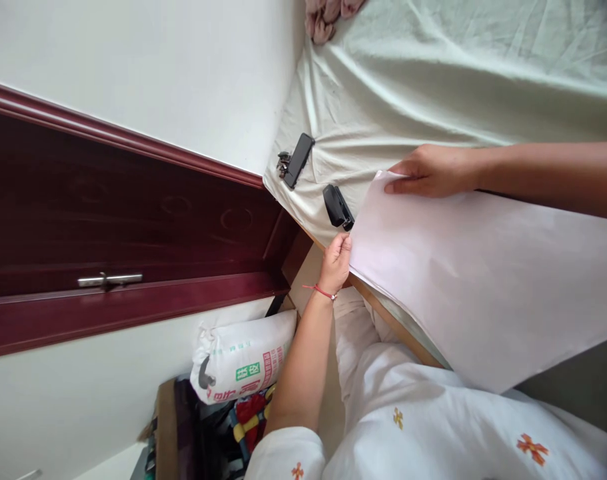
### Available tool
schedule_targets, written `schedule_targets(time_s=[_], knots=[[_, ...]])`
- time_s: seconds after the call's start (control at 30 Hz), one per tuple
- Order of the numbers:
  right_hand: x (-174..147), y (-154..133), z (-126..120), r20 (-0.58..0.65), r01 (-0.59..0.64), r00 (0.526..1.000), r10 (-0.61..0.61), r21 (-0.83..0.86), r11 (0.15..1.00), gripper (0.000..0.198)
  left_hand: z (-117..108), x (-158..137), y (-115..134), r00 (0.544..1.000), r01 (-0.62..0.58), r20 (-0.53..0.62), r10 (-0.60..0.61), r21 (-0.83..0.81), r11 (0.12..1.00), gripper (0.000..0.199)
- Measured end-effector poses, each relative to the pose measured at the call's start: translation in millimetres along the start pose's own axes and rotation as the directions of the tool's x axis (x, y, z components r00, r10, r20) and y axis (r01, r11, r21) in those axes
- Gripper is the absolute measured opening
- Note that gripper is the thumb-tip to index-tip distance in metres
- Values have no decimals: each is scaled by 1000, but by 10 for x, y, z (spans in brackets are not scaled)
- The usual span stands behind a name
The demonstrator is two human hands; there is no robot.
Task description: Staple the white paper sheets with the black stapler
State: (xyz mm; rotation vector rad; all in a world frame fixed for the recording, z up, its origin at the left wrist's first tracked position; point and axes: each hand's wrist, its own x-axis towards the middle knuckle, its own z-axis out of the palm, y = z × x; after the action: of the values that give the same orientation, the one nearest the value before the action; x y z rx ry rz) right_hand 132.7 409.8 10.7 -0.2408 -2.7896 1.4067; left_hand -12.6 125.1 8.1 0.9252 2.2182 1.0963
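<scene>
A large white sheet of paper (463,267), with more than one layer showing along its lower left edge, spreads over the bed edge and my lap. My left hand (336,261), with a red cord bracelet on its wrist, pinches the paper's left corner between thumb and fingers. At the upper corner my right hand (430,171) grips the same paper, thumb on top and the other fingers partly hidden. Just beyond the left hand lies a black hole punch or stapler (338,207); its exact kind is unclear.
On the pale green bedsheet (433,80) lie a black phone (299,160) and a small dark metallic bunch (283,164). Pink cloth (328,19) is at the top. A dark red door (133,200) stands left. Below it, a printed white sack (246,357) rests near piled clothes (248,423).
</scene>
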Motion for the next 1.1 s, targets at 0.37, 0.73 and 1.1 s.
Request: schedule_targets(time_s=[0.37, 0.73, 1.1], knots=[[-14, -8, -27, -67, -48, 996, 54, 84, 995, 41, 47, -85, 103, 951, 163, -164, -264, -459, 873, 59], [-20, 80, -46, -71, -54, 995, 66, 166, 985, 35, 152, -325, 239, 894, 186, -199, -402, -650, 736, 38], [-34, 110, -40, 52, -59, 998, 40, 454, 889, 33, 259, -243, 135, 873, 25, -306, -381, -750, 661, 19]])
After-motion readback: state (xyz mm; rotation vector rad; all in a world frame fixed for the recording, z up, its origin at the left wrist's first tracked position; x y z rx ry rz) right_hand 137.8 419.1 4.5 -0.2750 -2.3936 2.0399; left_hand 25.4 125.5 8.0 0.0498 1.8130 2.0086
